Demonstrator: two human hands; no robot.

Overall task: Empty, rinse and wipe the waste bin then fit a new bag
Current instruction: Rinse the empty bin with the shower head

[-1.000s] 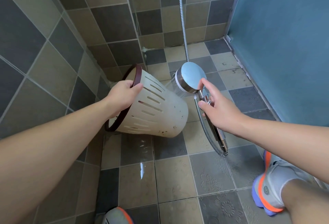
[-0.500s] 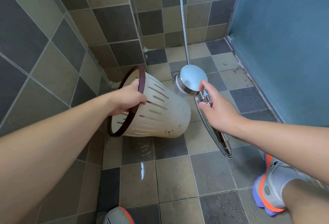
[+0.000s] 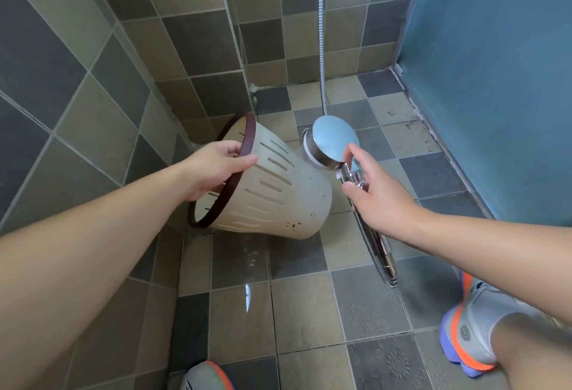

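Room: tiled shower corner, grey and tan checker on floor and walls, blue frosted panel off to the right
Closest: two sneakers with orange trim, right shoe and left shoe, planted on wet tile with a glint of water between
Right hand: curled round the chrome handle of the shower head, forefinger stretched up against the back of the head, face aimed at the bin
Left hand: gripping the dark brown rim, fingers hooked inside, thumb over the outside
Waste bin: cream, slotted, held on its side above the floor, mouth toward the left wall, base toward the shower head, dark specks near the base
Progress: looks emptied, no bag in sight, mid-rinse on the outside; can't tell if water is actually flowing
Left to do: probably finish rinsing, wipe, fit new bag
Farther back: metal hose hanging down the rear wall
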